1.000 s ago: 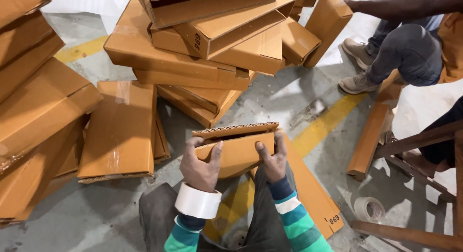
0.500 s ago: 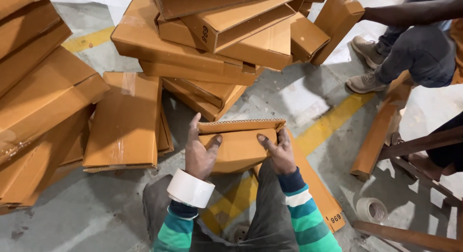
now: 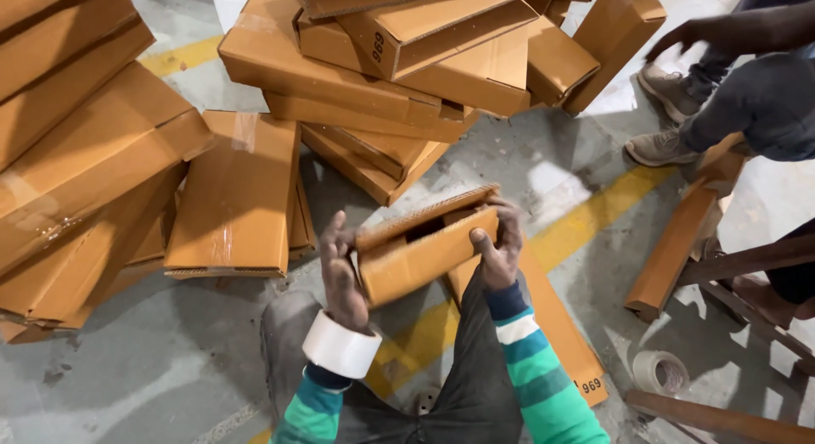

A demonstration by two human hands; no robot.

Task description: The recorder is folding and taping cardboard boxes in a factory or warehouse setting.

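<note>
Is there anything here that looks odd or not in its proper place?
Yes. A roll of tape sits around the left hand's wrist like a bracelet. Both hands, the right hand too, hold a small cardboard box with one flap open. The boxes behind are piled crookedly.

Single head-worn view, looking steeply down, close over lap and concrete floor (image 3: pixel 127 393), boxes beyond

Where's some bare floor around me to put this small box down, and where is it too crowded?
Bare concrete lies lower left, between the flat carton and your left knee. Another patch sits ahead to the right, between the box pile and the yellow floor line. The left edge is crowded with leaning cartons; the right holds another person's feet, wooden pieces and a tape roll.
</note>
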